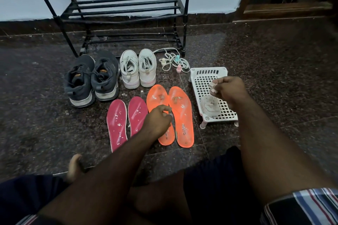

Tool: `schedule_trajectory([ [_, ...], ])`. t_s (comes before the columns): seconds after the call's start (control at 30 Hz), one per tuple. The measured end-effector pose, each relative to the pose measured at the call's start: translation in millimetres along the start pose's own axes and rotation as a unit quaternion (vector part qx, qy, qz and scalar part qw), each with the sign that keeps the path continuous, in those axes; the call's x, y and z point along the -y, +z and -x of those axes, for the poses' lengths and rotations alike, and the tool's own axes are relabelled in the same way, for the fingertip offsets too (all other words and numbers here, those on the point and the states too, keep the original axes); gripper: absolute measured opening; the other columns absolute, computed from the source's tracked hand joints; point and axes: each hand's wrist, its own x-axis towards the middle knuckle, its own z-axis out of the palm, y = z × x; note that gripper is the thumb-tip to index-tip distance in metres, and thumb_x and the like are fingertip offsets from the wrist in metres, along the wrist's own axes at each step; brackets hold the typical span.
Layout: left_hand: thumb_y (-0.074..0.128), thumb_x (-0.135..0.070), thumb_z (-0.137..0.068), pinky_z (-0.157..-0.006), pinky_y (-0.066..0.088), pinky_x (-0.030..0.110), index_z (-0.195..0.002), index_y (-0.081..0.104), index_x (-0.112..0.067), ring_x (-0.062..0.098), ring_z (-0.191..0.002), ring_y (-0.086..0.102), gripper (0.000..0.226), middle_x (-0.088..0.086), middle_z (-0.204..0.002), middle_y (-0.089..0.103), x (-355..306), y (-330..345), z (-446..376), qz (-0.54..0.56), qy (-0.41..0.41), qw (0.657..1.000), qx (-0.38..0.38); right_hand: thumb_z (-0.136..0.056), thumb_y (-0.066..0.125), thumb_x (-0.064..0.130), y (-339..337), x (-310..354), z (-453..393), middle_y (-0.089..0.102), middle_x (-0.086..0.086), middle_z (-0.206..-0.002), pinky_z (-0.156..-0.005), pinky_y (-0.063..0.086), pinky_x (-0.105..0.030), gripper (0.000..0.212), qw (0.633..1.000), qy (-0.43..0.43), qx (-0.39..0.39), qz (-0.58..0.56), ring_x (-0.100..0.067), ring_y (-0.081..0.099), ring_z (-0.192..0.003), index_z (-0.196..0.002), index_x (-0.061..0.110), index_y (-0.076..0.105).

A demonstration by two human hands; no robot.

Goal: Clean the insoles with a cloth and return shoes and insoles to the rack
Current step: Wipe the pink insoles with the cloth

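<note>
On the dark stone floor in front of you, the head view shows two orange insoles (pixel 180 115) and two pink insoles (pixel 126 120) lying side by side, all with white dirt specks. Behind them stand the grey shoes (pixel 91 78) and the white shoes (pixel 138 68), just in front of the black rack (pixel 126 7). Your left hand (pixel 158 119) hangs over the nearer orange insole with its fingers curled. I cannot tell if it holds anything. Your right hand (pixel 227 87) is over the white basket (pixel 204 78) and pinches something small and pale. I cannot tell if it is part of the cloth (pixel 210 106), which lies bunched in the basket just below. Loose laces (pixel 173 60) lie beside the white shoes.

I think you are only starting, since every insole looks dirty. If you lift the cloth fast, the light basket may tip. Hard wiping could slide an insole into its neighbour.

The orange insoles have small print near the heel, too blurry to read. The grey shoes have orange tongue labels I cannot read.
</note>
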Motion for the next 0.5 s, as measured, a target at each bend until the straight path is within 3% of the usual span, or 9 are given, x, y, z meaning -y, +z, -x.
schedule_trajectory([
  [0.07, 0.058, -0.013, -0.094, -0.071, 0.056, 0.035, -0.121, 0.061, -0.016, 0.02, -0.071, 0.07, 0.027, 0.004, -0.078, 0.068, -13.0, -0.6, -0.2, 0.054, 0.009, 0.998, 0.023, -0.086, 0.058, -0.015, 8.7, 10.3, 17.3, 0.069, -0.02, -0.094, -0.08, 0.06, -0.037, 0.019, 0.999, -0.004, 0.034, -0.029, -0.026, 0.066, -0.08, -0.085, 0.002, 0.066],
  [0.23, 0.058, -0.006, -0.098, -0.061, 0.057, 0.025, -0.131, 0.054, -0.008, 0.017, -0.069, 0.069, 0.033, 0.023, -0.108, 0.067, -47.0, -24.9, 14.8, 0.19, 0.009, 0.98, 0.067, -0.086, 0.062, -0.013, 58.6, 24.5, 61.7, 0.067, -0.013, -0.076, -0.06, 0.06, -0.027, 0.021, 0.987, -0.061, 0.144, -0.031, -0.018, 0.064, -0.059, -0.079, 0.007, 0.067],
  [0.37, 0.058, -0.005, -0.099, -0.054, 0.056, 0.018, -0.124, 0.056, 0.0, 0.01, -0.061, 0.07, 0.025, 0.018, -0.099, 0.068, -40.8, -67.0, 30.1, 0.248, 0.004, 0.968, 0.029, -0.084, 0.07, -0.004, 102.0, 21.0, 81.0, 0.064, -0.004, -0.063, -0.052, 0.052, -0.022, 0.011, 0.973, -0.101, 0.205, 0.013, -0.012, 0.06, -0.053, -0.086, 0.006, 0.068],
  [0.5, 0.06, -0.003, -0.097, -0.053, 0.055, 0.016, -0.1, 0.066, -0.001, 0.01, -0.058, 0.068, 0.006, 0.014, -0.082, 0.071, -14.8, -105.7, 39.4, 0.271, -0.018, 0.961, -0.046, -0.092, 0.059, -0.006, 140.6, 12.5, 95.4, 0.069, -0.005, -0.078, -0.063, 0.056, -0.019, 0.014, 0.954, -0.076, 0.29, 0.007, -0.011, 0.064, -0.068, -0.102, -0.001, 0.069],
])
